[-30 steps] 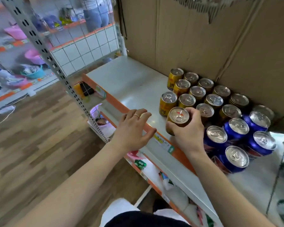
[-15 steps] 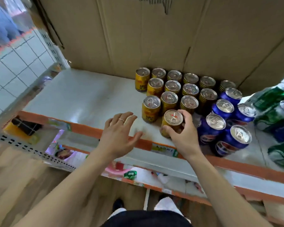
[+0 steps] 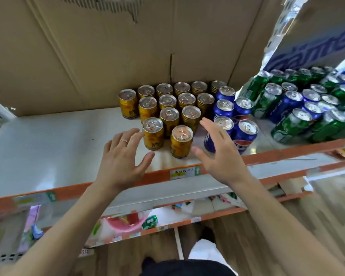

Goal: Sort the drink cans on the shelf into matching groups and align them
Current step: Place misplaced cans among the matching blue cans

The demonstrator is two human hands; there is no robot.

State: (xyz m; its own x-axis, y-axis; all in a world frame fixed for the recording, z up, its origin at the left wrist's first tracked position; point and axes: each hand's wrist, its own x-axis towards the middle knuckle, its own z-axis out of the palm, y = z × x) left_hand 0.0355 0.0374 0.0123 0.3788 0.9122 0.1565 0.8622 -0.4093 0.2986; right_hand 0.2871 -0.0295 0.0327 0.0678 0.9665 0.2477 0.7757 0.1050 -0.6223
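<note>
Front gold can (image 3: 182,141): stands upright near the front edge of the shelf (image 3: 48,148), alone at the tip of the gold group, with a gap on each side. Just behind and to its left stands a second gold can (image 3: 153,133), also upright. The remaining gold cans (image 3: 167,101) fill staggered rows running back to the cardboard backing (image 3: 108,56), tops level and pull tabs showing.

Left hand (image 3: 122,158): spread wide, fingers straight, holding nothing. Its fingertips lie just beside the second gold can; whether they touch it cannot be told. A ring (image 3: 124,141) sits on one finger.

Right hand (image 3: 221,154): likewise spread and empty, palm facing the front gold can but apart from it. It covers part of the nearest blue can (image 3: 223,124); contact with that can cannot be judged.

Blue cans (image 3: 245,134): grouped directly right of the gold group, upright, in two short columns.

Green cans (image 3: 287,126): further right, mixed with more blue ones, leaning in the wide-angle view.

Orange shelf edge (image 3: 157,176): carries a price label (image 3: 182,172) below the front gold can. A lower shelf (image 3: 127,222) holds blurred packaged goods, above wooden flooring (image 3: 317,216).
</note>
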